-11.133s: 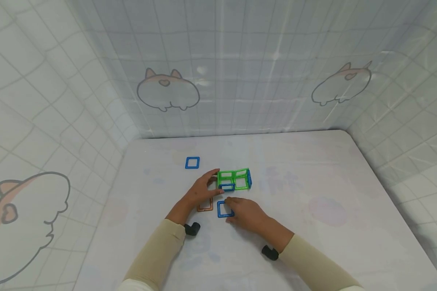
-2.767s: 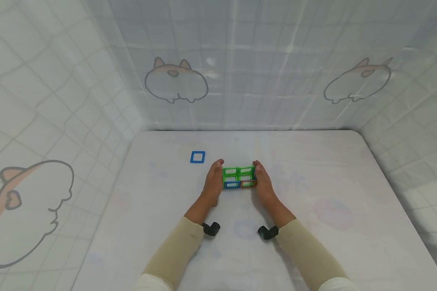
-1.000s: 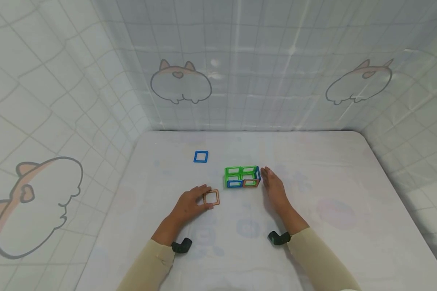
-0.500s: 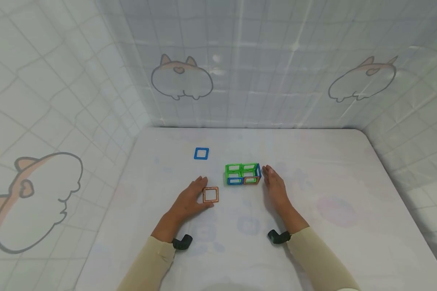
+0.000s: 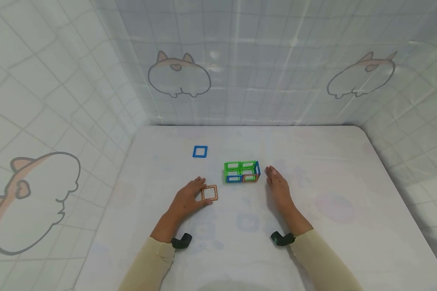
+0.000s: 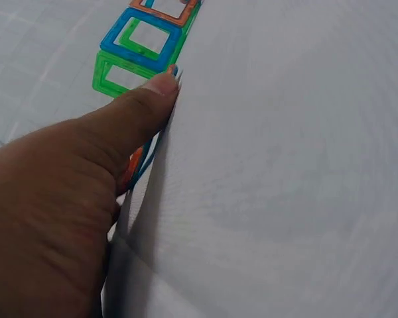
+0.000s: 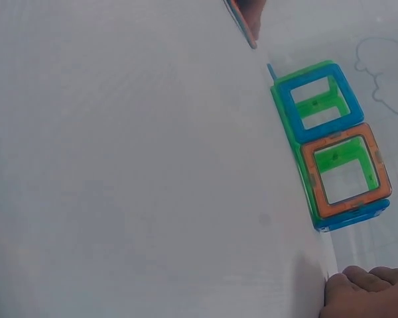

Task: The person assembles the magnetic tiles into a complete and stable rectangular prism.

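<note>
My left hand [image 5: 186, 201] holds an orange square magnetic tile [image 5: 216, 193] by its edges, thumb at the near side and fingers at the far left corner. The left wrist view has the thumb [image 6: 136, 116] covering most of this tile. Just to the right and farther back stands a low box of magnetic tiles [image 5: 233, 163], with green tiles at the base and back. Its front joins a blue tile [image 7: 355, 103] and an orange tile [image 7: 383, 169], and a blue tile closes the right end. Fingers extended, my right hand [image 5: 279, 190] rests on the table, a small gap from that end.
A single blue square tile [image 5: 200, 156] lies flat on the white table [image 5: 313, 161], behind my left hand. Pale tile-patterned sheets with cartoon animals rise at the back [image 5: 258, 81] and on both sides.
An orange tile has joined the box's front since the earliest frame. Both hands have left the box; the left moved to the loose orange tile, turning it slightly. The right hand has drawn slightly farther away.
</note>
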